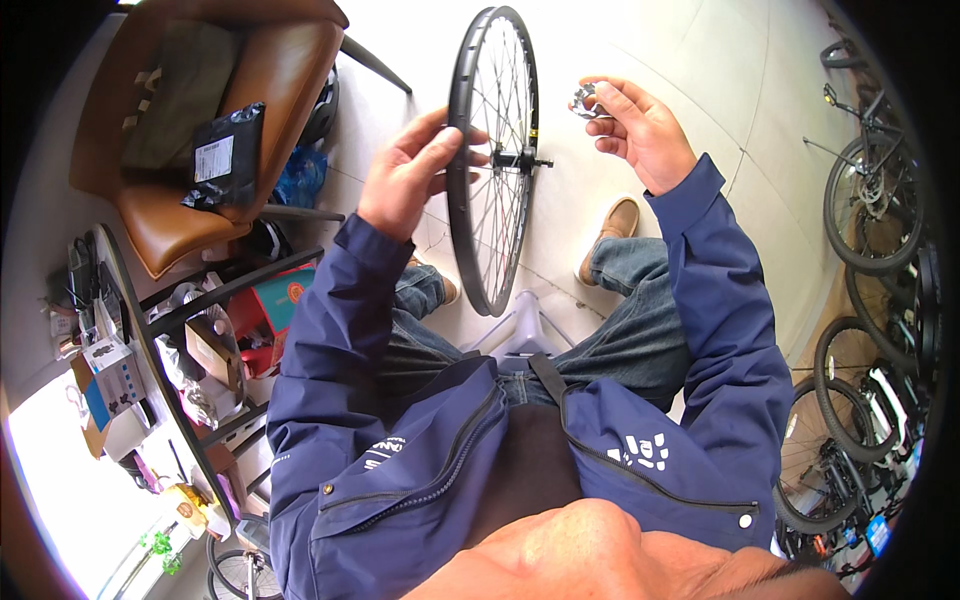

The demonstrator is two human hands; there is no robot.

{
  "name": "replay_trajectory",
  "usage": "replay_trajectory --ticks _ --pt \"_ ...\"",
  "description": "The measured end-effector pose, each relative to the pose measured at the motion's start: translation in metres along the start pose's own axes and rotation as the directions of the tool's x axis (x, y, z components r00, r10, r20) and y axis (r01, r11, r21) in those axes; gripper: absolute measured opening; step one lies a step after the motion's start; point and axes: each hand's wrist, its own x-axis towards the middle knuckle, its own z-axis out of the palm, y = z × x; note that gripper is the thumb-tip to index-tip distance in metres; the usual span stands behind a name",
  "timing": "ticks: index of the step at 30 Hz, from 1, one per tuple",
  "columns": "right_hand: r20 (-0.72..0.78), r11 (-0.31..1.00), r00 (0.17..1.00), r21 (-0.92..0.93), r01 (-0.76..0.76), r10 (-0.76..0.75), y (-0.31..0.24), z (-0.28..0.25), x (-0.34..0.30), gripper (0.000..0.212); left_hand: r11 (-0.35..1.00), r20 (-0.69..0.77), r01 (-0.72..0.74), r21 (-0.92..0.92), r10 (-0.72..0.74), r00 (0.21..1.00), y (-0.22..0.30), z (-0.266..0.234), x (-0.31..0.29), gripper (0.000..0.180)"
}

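Observation:
A black bicycle wheel [463, 235] without a tyre stands upright in front of me, nearly edge-on, its thin spokes running to a black hub [516, 159]. My left hand [405, 178] is closed on the left side of its rim, thumb on the near side and fingertips showing among the spokes. To the right of the wheel, apart from it, my right hand [640, 135] pinches a small silver toothed sprocket [583, 100] between thumb and fingers. The hub's axle end points toward my right hand.
At the left is a brown chair [303, 95] with a black plastic package [228, 155] on it. Below it, a cluttered shelf [205, 440] holds boxes. Several bicycles [873, 205] line the right side. My shoe [610, 232] rests on the pale tiled floor [680, 45].

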Motion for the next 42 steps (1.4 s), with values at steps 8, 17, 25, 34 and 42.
replay_trajectory --ticks 8,17,25,34,42 --pt "-0.005 0.996 1.000 0.083 -0.020 0.020 -0.003 -0.007 0.001 0.042 1.000 0.137 0.016 -0.019 -0.013 0.990 -0.017 0.044 0.004 0.058" --pt "-0.027 0.965 1.000 0.264 -0.005 0.012 -0.003 -0.008 0.003 0.055 0.999 0.140 0.029 -0.045 -0.022 0.990 -0.027 0.056 0.016 0.051" --pt "0.083 0.987 0.997 0.163 -0.012 -0.001 0.001 -0.001 0.008 0.045 0.994 0.108 0.042 -0.100 -0.032 0.994 -0.030 0.073 0.015 0.051" --pt "0.036 0.997 0.999 0.075 -0.028 0.025 0.004 0.008 0.012 0.042 0.995 0.110 -0.041 -0.092 0.051 0.993 -0.036 0.068 0.021 0.053" --pt "0.057 0.998 0.998 0.044 -0.036 0.034 0.007 0.015 0.011 0.049 0.998 0.115 -0.048 -0.031 0.051 0.992 -0.034 0.059 0.020 0.053"
